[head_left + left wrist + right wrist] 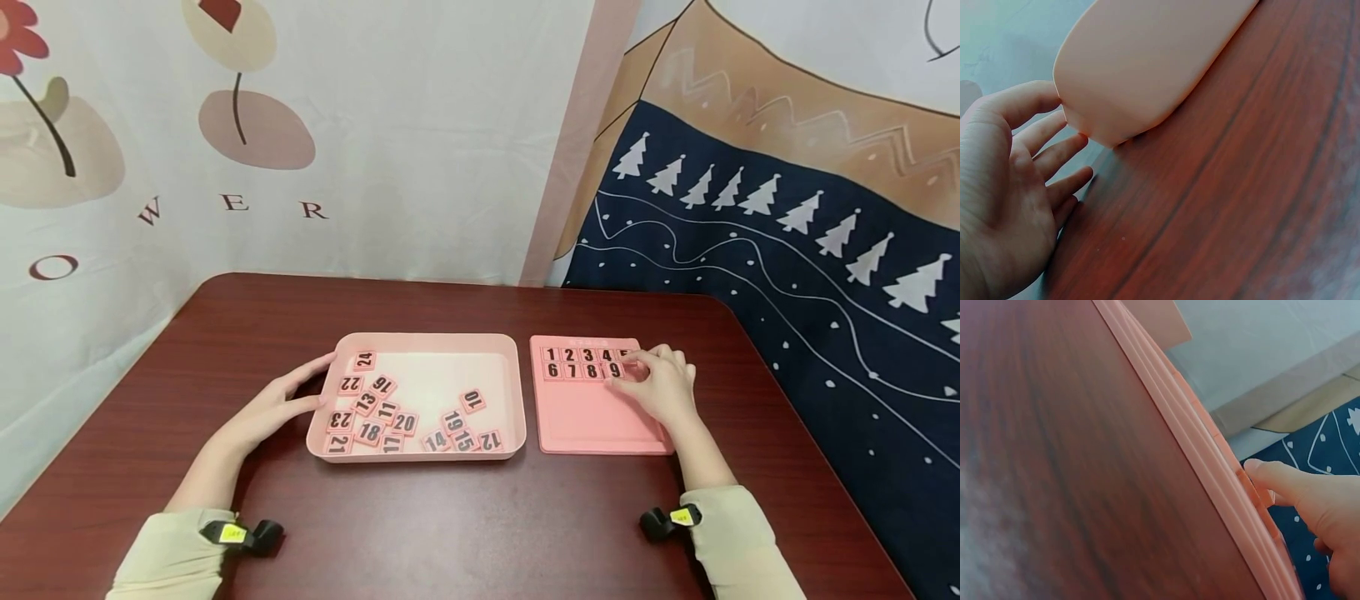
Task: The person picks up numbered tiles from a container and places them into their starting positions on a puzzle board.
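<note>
A pink tray (426,343) of loose number tiles stands on the table. My left hand (266,408) touches its left end, with the fingers fairly straight and spread along the outer wall (1147,69). To the right lies a pink number board (585,417). Its top row shows 1 to 4, with the 5 partly covered by my right hand (663,387). Below sit 6, 7 and 8. Beside the 8, my right thumb and index finger pinch the number 9 tile (614,370) at the board's surface. In the right wrist view, the thumb (1260,469) is at the tile edge.
Tiles such as 24 (364,360), 18 (370,432) and 10 (472,401) lie at various angles in the tray, mostly toward its left and front. The dark red wooden table (465,525) extends in front. Printed cloths (420,167) hang behind and to the right.
</note>
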The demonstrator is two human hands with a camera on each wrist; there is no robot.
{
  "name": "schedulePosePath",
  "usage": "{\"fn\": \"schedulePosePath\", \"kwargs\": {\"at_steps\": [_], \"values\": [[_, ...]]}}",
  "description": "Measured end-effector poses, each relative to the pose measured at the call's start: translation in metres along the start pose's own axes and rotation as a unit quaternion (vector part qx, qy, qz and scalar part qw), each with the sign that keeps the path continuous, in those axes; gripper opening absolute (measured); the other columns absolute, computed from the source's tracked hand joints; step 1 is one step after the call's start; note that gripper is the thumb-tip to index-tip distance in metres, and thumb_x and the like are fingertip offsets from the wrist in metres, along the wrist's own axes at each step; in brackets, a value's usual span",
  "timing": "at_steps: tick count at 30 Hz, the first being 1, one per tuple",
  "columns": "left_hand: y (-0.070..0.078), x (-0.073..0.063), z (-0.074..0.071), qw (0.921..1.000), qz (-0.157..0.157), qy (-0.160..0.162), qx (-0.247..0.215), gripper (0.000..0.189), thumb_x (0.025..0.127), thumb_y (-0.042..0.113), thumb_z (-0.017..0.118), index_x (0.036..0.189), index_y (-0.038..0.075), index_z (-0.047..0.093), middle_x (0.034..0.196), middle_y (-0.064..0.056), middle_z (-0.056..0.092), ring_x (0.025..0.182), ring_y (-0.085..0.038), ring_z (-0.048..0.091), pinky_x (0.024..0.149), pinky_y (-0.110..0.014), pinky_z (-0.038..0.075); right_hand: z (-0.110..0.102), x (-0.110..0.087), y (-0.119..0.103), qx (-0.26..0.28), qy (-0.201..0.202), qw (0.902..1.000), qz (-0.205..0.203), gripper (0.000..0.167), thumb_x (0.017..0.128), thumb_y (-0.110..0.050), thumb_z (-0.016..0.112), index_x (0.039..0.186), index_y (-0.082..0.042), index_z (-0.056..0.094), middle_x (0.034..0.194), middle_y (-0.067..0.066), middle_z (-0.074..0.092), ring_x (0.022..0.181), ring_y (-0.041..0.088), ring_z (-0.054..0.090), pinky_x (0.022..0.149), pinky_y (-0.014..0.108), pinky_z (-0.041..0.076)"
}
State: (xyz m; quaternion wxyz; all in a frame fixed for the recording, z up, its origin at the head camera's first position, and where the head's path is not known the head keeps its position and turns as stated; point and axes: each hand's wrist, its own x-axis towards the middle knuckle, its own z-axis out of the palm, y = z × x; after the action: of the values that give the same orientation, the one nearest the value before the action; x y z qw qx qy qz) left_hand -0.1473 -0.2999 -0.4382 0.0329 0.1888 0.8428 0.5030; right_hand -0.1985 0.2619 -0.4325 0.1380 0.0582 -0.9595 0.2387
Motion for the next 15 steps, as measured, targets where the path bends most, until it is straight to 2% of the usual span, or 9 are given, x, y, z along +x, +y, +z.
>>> {"fn": "schedulePosePath", "kwargs": {"at_steps": [15], "values": [[-0.0010,0.0005,0.0001,0.9999,0.003,-0.004,-0.013,0.062,0.093,0.009,0.061,0.148,0.004,0.034,0.150,-0.018,0.032,0.131,0.006,0.025,0.097,-0.007,0.020,-0.0025,-0.0008,0.0027,-0.027,-0.044,0.9983,0.027,0.046,0.072,-0.042,0.083,0.102,-0.008,0.074,0.091,0.009,0.051,0.089,0.029,0.039,0.072,0.046,0.021]]}}
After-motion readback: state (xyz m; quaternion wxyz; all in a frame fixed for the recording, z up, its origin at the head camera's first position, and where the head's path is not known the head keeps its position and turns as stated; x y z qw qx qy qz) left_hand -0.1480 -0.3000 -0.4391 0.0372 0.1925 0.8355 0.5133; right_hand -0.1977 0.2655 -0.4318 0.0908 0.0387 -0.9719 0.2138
